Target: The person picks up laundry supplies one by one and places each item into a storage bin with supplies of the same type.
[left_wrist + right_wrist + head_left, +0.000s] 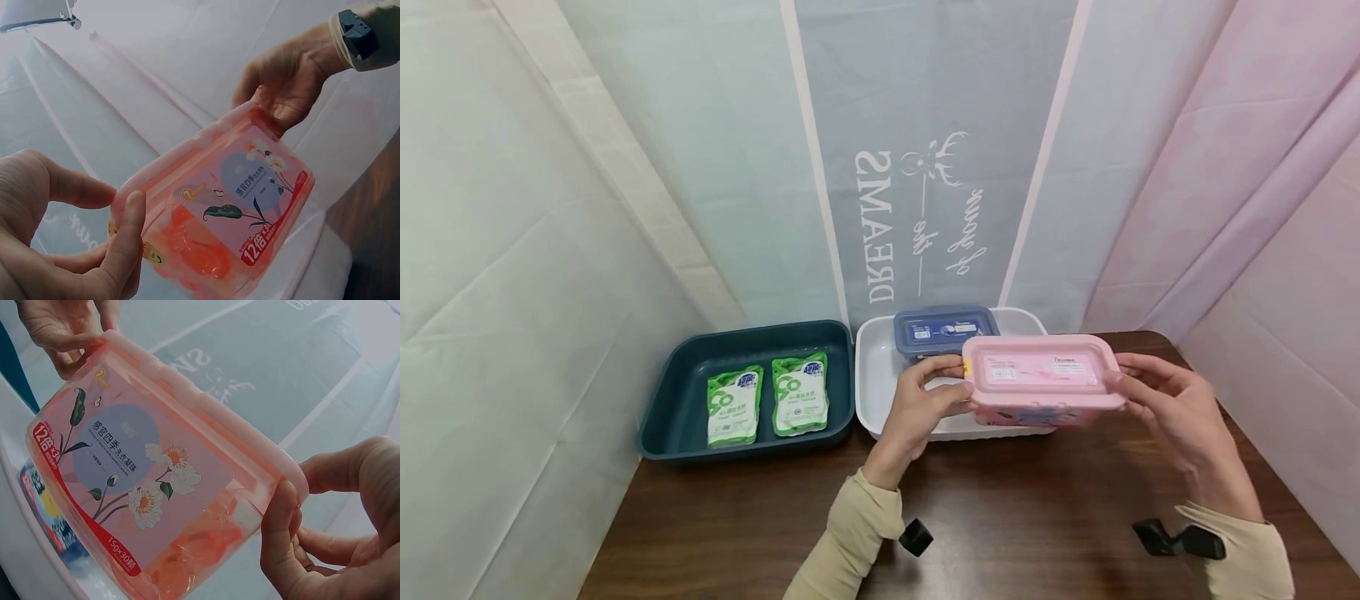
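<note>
Both hands hold a pink lidded box of laundry pods (1041, 371), raised above the white tray (874, 383). My left hand (921, 404) pinches the lid's left end between thumb and fingers. The right hand (1180, 408) grips the opposite end the same way. In the right wrist view the box (144, 450) has a flower label on its clear front, and orange-pink pods show through it. A blue lidded box (945, 327) sits in the white tray behind the pink one, which partly covers it.
Left of the white tray stands a dark teal tray (658, 417). Two green-and-white pouches (733, 407) lie in it side by side. Both trays rest at the back of the brown wooden table (760, 533), close to the hanging cloth (925, 83).
</note>
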Tool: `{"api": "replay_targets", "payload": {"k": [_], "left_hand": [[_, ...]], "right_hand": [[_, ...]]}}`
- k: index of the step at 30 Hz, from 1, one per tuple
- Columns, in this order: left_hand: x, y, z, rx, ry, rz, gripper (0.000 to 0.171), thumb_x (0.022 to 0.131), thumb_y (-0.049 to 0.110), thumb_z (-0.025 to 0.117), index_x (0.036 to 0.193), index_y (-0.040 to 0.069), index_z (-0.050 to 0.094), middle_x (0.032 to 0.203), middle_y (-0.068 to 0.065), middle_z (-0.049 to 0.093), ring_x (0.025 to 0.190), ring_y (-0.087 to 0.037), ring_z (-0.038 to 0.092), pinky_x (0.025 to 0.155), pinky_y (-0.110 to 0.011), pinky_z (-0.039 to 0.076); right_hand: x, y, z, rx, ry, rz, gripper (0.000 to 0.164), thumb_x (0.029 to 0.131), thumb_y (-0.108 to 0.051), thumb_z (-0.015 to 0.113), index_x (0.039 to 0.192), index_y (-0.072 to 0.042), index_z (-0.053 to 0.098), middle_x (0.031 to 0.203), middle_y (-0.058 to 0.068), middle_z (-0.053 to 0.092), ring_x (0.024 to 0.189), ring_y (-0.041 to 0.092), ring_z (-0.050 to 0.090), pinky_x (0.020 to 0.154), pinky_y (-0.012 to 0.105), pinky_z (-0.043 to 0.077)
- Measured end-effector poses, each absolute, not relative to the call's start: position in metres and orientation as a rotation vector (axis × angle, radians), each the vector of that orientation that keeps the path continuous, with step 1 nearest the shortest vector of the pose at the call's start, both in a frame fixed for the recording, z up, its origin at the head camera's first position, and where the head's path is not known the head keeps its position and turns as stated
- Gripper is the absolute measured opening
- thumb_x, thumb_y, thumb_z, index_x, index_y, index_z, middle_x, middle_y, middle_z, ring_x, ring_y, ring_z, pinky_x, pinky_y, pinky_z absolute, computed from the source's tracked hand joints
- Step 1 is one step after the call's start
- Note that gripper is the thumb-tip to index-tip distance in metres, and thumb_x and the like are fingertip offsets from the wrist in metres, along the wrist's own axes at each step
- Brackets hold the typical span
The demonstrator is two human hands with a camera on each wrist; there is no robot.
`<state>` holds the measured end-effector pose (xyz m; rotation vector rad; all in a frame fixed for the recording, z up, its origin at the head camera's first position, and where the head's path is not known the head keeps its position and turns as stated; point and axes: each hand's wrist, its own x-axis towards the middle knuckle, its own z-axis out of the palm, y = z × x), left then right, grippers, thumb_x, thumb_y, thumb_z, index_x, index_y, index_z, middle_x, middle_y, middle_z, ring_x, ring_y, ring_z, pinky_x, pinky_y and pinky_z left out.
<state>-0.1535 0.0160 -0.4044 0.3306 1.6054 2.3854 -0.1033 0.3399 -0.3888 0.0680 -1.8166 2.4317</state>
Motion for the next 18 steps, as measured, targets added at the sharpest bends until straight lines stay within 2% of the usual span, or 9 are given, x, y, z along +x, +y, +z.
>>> {"api": "replay_targets", "payload": {"k": [8, 18], "left_hand": [[-0.157, -0.005, -0.401, 0.308, 1.691, 2.338, 0.045, 0.092, -0.007, 0.072, 0.136, -0.008, 0.063, 0.116, -0.016, 0.063, 0.081, -0.018, 0.075, 0.077, -0.033, 0.066], [-0.161, -0.023, -0.407, 0.299, 1.756, 2.323, 0.044, 0.094, -0.005, 0.070, 0.137, -0.008, 0.063, 0.118, -0.017, 0.061, 0.084, -0.018, 0.076, 0.080, -0.034, 0.066]], "right_hand": [[-0.112, 0.320, -0.388, 0.114, -1.801, 2.422, 0.034, 0.098, 0.017, 0.062, 0.117, -0.005, 0.079, 0.101, 0.002, 0.076, 0.087, 0.011, 0.073, 0.072, 0.024, 0.064], [-0.123, 0.300, -0.390, 0.131, -1.855, 2.421, 0.029, 0.099, 0.012, 0.066, 0.119, -0.005, 0.077, 0.104, 0.002, 0.073, 0.088, 0.011, 0.071, 0.074, 0.024, 0.064]]}}
